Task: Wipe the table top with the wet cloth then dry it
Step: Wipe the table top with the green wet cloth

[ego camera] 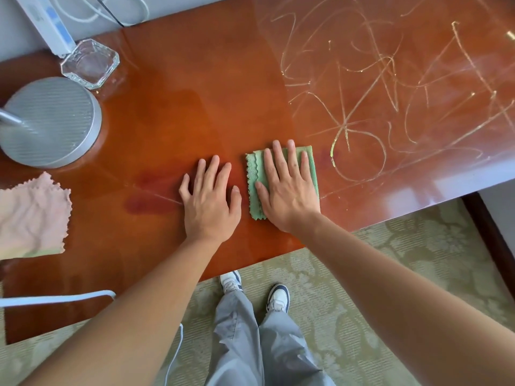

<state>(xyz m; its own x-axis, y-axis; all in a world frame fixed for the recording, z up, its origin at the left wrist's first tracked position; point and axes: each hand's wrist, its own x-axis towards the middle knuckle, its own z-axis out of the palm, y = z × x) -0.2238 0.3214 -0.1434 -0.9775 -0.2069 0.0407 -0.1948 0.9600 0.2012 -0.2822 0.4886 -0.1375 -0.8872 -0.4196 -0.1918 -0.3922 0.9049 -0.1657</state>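
At the far left edge of the glossy reddish-brown wooden table top [195, 79] lies a crumpled pink cloth with zigzag edges [32, 215], and beyond it stands a round grey ribbed lamp base [51, 121] with a clear faceted glass dish [90, 62] just behind. A reddish smear [147, 196] marks the wood beside the left hand [209, 201], which lies flat on the bare surface, fingers spread and holding nothing. Just to its right the right hand [287, 190] presses flat, fingers straight, on a folded green cloth with pinked edges [255, 188] near the table's front edge. Further right, pale yellowish scribbles [376, 87] cover the wood.
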